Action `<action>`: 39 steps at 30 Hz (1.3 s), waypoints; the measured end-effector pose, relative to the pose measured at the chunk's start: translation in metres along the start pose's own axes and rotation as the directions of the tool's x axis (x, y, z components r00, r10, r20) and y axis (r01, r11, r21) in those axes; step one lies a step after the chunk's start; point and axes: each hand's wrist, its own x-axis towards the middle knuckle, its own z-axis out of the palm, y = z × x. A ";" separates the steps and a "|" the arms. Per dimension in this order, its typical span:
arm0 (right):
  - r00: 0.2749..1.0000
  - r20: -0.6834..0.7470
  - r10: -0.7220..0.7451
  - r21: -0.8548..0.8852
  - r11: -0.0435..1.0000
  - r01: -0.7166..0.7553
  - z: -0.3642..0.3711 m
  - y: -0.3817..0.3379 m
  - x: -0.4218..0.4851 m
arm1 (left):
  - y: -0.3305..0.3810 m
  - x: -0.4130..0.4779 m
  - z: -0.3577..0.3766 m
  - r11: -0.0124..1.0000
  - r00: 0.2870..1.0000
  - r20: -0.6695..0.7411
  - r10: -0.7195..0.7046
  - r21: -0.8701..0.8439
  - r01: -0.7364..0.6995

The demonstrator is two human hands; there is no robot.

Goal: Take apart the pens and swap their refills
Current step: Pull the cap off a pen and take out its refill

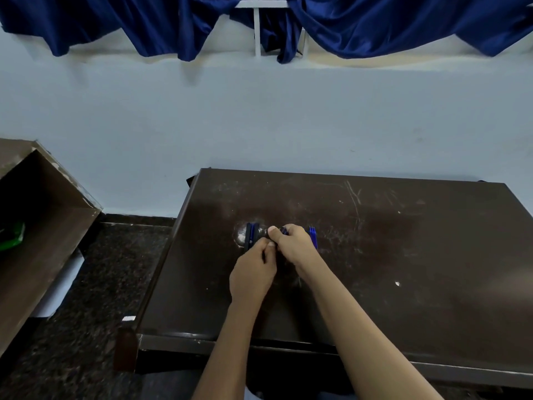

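Left hand [253,272] is curling its fingers shut on a small dark pen part, too blurred to name; right hand [294,245] is meeting it thumb to thumb, pinching a dark blue pen piece [284,230]; both are hovering over the scratched dark brown wooden table [403,255]; blue pen barrels [251,233] are lying just left of the hands; thin blue refills [313,233] are lying just right.

Pen part [284,230] mostly hidden by right hand [294,245]; grip unclear.
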 end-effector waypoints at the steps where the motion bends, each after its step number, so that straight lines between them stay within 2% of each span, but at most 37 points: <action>1: 1.000 0.005 -0.007 -0.014 1.000 0.007 0.003 -0.004 0.001 | 0.001 0.001 -0.001 0.999 1.000 -0.003 -0.027 -0.047 0.027; 5: 0.999 0.016 -0.035 -0.082 0.996 0.036 0.010 -0.017 0.000 | 0.001 0.002 -0.009 0.983 0.998 -0.006 -0.060 -0.175 0.058; 15: 0.999 0.033 -0.042 -0.049 0.998 0.044 0.008 -0.035 -0.001 | 0.013 0.008 -0.014 0.976 0.991 -0.021 -0.129 -0.181 0.124; 24: 0.994 0.074 -0.080 -0.029 0.996 0.082 0.002 -0.044 -0.008 | 0.011 0.002 -0.023 0.964 0.993 0.013 -0.119 -0.238 0.119; 30: 0.998 0.021 -0.064 0.041 0.997 0.063 -0.009 -0.038 -0.012 | 0.011 0.003 -0.033 0.986 0.980 0.140 -0.141 -0.074 0.152; 36: 1.000 0.005 -0.004 0.021 1.000 0.004 0.006 -0.023 -0.006 | 0.011 0.002 -0.044 0.979 0.973 0.157 -0.169 0.143 0.147; 39: 0.993 -0.115 0.031 0.054 0.998 -0.025 0.010 -0.014 0.001 | 0.006 0.000 -0.055 0.965 0.960 0.175 -0.220 0.185 0.188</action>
